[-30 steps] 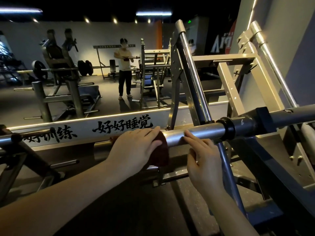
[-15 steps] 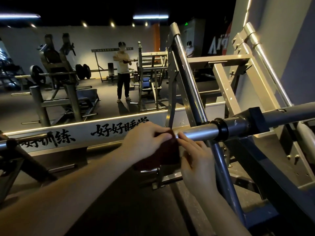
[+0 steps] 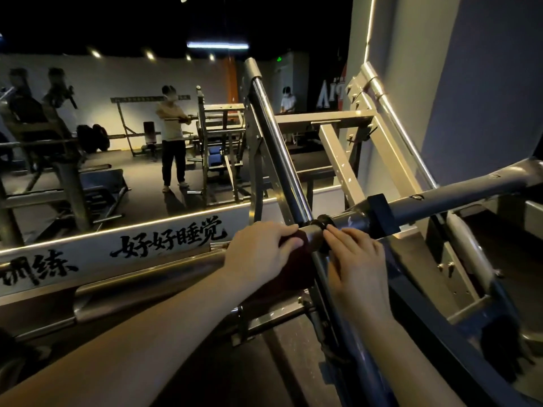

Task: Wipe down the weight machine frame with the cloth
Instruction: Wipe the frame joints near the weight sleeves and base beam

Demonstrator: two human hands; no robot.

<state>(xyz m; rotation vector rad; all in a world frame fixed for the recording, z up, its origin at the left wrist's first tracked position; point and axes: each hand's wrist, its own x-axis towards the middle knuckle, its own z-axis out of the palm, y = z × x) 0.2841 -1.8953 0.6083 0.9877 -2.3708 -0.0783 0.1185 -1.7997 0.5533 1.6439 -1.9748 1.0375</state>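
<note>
Gripping the cloth [image 3: 298,261] round the bar [image 3: 313,232], left hand [image 3: 258,248] sits beside the straight-fingered right hand [image 3: 355,259].

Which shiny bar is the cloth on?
The horizontal chrome bar, where the left hand holds the dark red cloth; the slanted chrome bar rises bare behind.

just one head-worn wide-angle cam, pointing forward and slightly down, right up close on the left hand [image 3: 261,254] and right hand [image 3: 355,259] at the frame bar [image 3: 440,198], mirror wall [image 3: 117,136] farther ahead
</note>
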